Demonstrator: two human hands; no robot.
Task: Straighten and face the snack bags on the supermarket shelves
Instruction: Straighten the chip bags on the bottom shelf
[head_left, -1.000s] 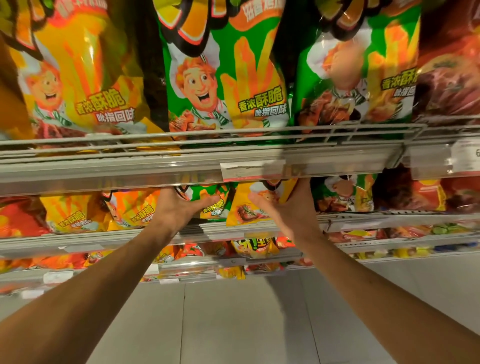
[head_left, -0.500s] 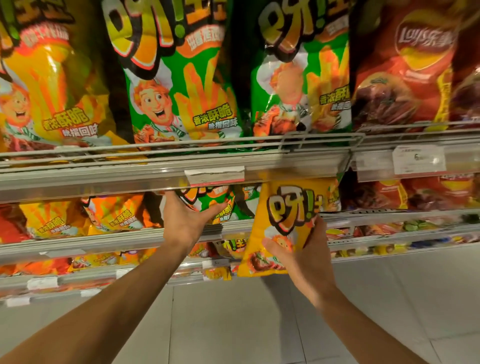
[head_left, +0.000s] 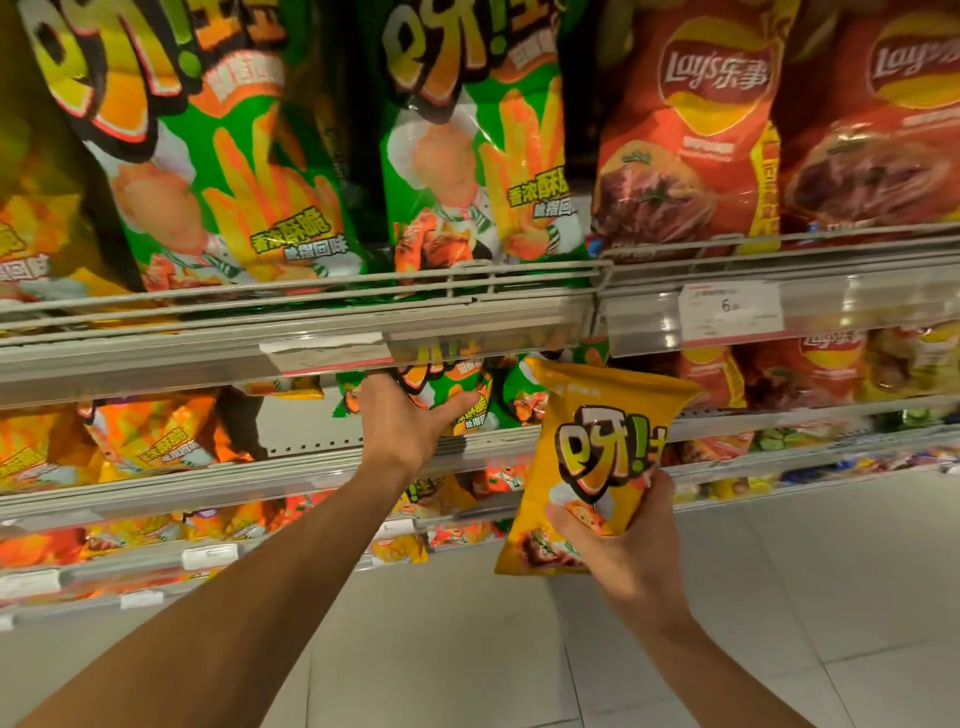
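My right hand (head_left: 631, 540) grips a small yellow snack bag (head_left: 592, 457) by its lower part and holds it upright, out in front of the second shelf, print facing me. My left hand (head_left: 405, 426) reaches under the upper shelf rail, its thumb and fingers round a small green snack bag (head_left: 467, 402) standing on the second shelf. More small green bags stand beside it, partly hidden by the rail. Large green bags (head_left: 467, 156) and red Lay's bags (head_left: 685, 130) stand upright on the upper shelf.
The upper shelf rail (head_left: 311, 332) with a price tag (head_left: 730, 309) runs across the view. Small orange bags (head_left: 150, 441) lean at the left of the second shelf, beside a bare gap (head_left: 306, 426). Lower shelves hold more bags. Pale floor tiles (head_left: 519, 649) lie below.
My right hand has pulled the yellow bag off the second shelf, down and to the right. My left hand stays on the green bag. The view has shifted to the right.
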